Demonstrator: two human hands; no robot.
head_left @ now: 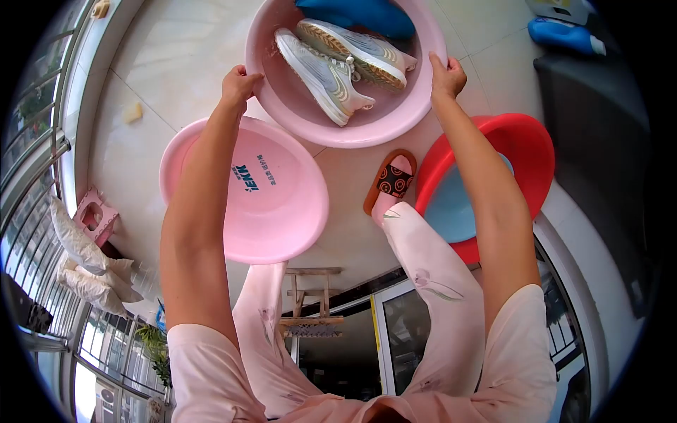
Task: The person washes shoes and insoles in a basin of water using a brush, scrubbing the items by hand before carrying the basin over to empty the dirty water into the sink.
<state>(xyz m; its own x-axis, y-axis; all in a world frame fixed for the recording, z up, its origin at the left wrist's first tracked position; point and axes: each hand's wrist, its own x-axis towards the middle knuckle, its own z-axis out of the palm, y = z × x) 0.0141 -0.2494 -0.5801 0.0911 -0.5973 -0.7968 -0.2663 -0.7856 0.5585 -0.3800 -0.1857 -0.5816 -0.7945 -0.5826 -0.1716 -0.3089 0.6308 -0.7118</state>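
Note:
In the head view, a large pink basin [381, 138] stands on the tiled floor in front of me. A pair of pale sneakers [321, 81] lies in it, in what looks like shallow water, beside a blue object [363, 14] cut off by the top edge. My left hand [241, 86] grips the basin's left rim, thumb on top. On the opposite side my right hand [448, 76] is closed round the right rim. Below my left forearm sits a second pink basin [282, 211] with lettering inside. A red basin [525, 141] with a blue one [451, 204] inside is under my right forearm.
My slippered foot [395, 182] is between the lower basins. A wooden stool [310, 292] stands near my legs. At the right are a blue bottle [564, 37] and a dark bulky object [592, 155]. A yellow piece [132, 112] lies on the left floor, near the window railing [35, 148].

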